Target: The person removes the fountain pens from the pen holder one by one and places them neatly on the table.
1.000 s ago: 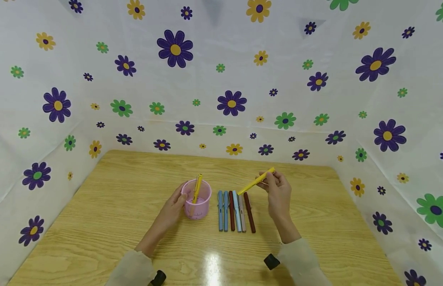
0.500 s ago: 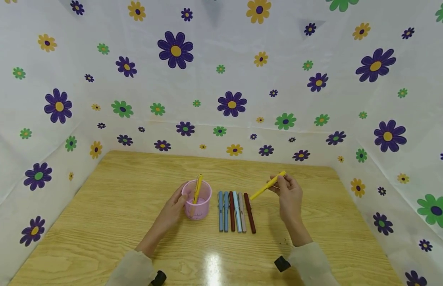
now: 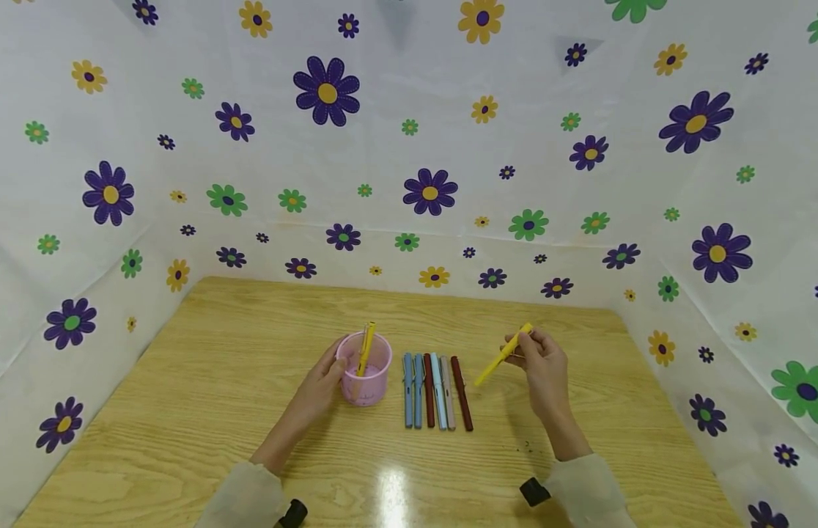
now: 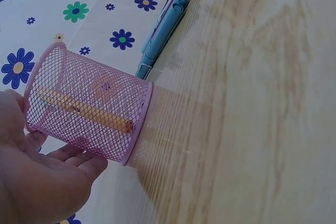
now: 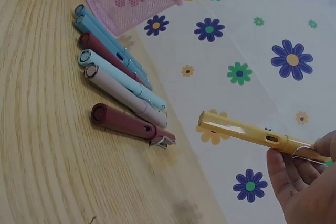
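With thumb at the rim and fingers round the side, my left hand (image 3: 321,379) grips a pink mesh pen cup (image 3: 365,389). One yellow pen (image 4: 84,109) leans inside that cup. My right hand (image 3: 546,370) pinches a second yellow pen (image 5: 239,132) near its clip end, held above the table with the other end slanting down to the left. Between the hands lie several capped pens in a row: two blue pens (image 3: 408,396), a dark red pen (image 3: 429,396), a light blue pen (image 5: 118,77), a greyish pink pen (image 5: 123,94) and, slightly apart, another dark red pen (image 5: 126,123).
The wooden table (image 3: 237,345) carries everything. White cloth (image 3: 376,161) printed with flowers stands round its back and sides. A few small dark specks (image 3: 526,446) lie on the table near the right forearm.
My right hand has moved to the right with the yellow pen, away from above the row, and the pen now slopes more steeply. The left hand and cup have stayed in place.
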